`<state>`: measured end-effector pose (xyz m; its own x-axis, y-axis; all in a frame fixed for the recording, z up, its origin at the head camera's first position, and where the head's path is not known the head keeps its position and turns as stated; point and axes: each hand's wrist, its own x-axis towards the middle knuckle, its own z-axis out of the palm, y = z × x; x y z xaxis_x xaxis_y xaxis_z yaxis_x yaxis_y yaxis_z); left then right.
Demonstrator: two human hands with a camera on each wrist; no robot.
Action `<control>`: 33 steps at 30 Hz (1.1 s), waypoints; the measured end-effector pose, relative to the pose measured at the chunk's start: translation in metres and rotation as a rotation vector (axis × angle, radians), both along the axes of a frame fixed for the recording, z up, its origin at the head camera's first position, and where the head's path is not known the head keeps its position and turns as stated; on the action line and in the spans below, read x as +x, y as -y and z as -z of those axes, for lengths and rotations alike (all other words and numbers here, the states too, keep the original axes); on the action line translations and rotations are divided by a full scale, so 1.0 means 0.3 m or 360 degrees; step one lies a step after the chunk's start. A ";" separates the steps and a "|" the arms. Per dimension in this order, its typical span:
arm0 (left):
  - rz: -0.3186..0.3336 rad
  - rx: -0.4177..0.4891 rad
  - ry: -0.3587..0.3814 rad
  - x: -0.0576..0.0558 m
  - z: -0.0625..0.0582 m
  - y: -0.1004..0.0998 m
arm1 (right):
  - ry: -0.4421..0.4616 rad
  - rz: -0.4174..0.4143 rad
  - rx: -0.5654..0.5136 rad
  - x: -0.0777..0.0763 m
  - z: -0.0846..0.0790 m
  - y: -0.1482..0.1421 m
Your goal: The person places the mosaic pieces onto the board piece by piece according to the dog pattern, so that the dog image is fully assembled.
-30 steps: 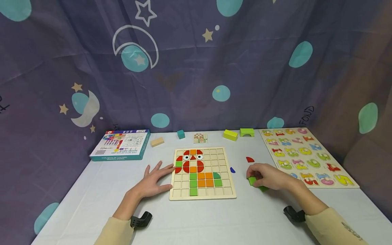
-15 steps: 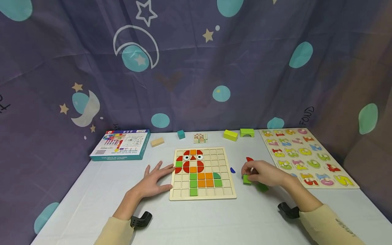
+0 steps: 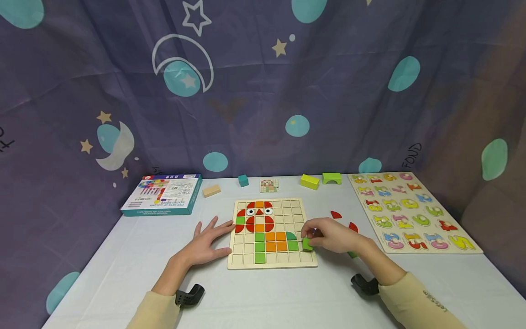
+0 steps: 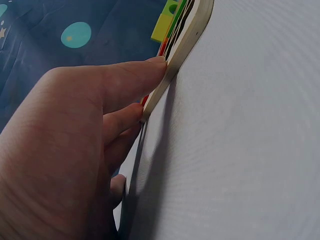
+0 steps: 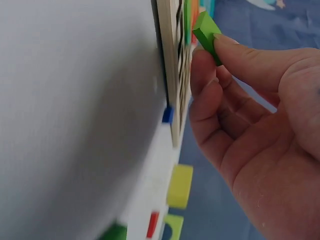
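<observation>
My right hand point(image 3: 334, 235) pinches a green square tile point(image 3: 307, 244) between thumb and fingertips, over the right edge of the wooden grid board point(image 3: 271, 267). In the right wrist view, the tile point(image 5: 206, 32) is tilted and stands off the board's surface. Red, orange and green tiles make a parrot-like figure with two round eyes in the grid. My left hand point(image 3: 203, 244) lies with fingers spread, its fingertips touching the board's left edge. A blue piece point(image 5: 168, 115) lies by the board's edge in the right wrist view; my right hand hides it from the head view.
Beyond my right hand lie two red quarter-round tiles point(image 3: 336, 214); a green piece point(image 3: 352, 254) is partly under the wrist. A number puzzle point(image 3: 464, 251) is at right. Along the back are a box point(image 3: 162, 196), a pattern card point(image 3: 269, 185), a yellow block point(image 3: 309, 181) and a green arch point(image 3: 331, 177).
My right hand has lifted the green tile from the pieces at right and carried it left to the board's right edge. My left hand has stayed in place.
</observation>
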<state>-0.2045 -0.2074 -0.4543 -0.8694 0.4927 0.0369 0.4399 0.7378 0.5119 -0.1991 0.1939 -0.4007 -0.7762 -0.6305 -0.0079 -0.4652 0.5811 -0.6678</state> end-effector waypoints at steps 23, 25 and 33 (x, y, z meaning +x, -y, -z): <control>-0.0002 -0.0012 -0.0009 -0.001 -0.001 -0.001 | 0.0006 -0.0179 0.0048 0.029 0.014 0.124; 0.0000 -0.0011 -0.0010 -0.001 -0.001 0.000 | 0.0002 -0.0194 0.0048 0.028 0.015 0.122; 0.0006 0.0002 -0.0007 -0.002 0.003 0.002 | -0.0022 -0.0238 0.0066 0.031 0.017 0.119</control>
